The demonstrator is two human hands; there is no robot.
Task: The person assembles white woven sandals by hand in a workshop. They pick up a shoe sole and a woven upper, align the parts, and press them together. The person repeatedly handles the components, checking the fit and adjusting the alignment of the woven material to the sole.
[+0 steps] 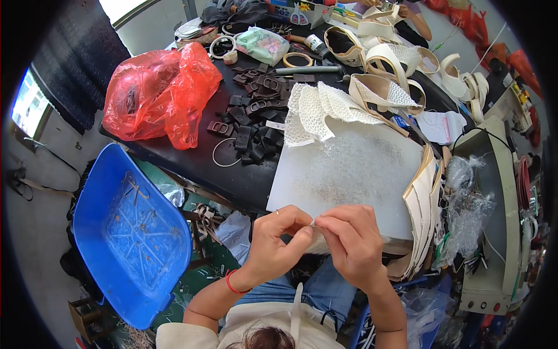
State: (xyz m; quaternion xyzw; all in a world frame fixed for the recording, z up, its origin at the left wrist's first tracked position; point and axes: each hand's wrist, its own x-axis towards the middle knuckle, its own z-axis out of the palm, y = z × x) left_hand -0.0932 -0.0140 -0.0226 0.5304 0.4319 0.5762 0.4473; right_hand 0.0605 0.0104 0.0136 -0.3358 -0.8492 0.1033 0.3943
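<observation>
My left hand (278, 239) and my right hand (356, 243) meet fingertip to fingertip over the near edge of a pale work board (354, 168). Both are closed in a pinch. A tiny light-coloured bit (313, 224) shows between the fingertips, too small to name. Beyond the hands, white woven-textured cut pieces (317, 113) overlap on the board's far part. To the right of the board stands a row of cream layered strips (419, 200). A red cord circles my left wrist.
Dark buckled straps (256, 122) lie left of the board, beside a red plastic bag (165, 96). A blue tub (133, 232) stands lower left. Cream strap shoe parts (383, 90) are heaped at the back right, near another person's arm (419, 23). A grey-green metal machine (491, 232) borders the right.
</observation>
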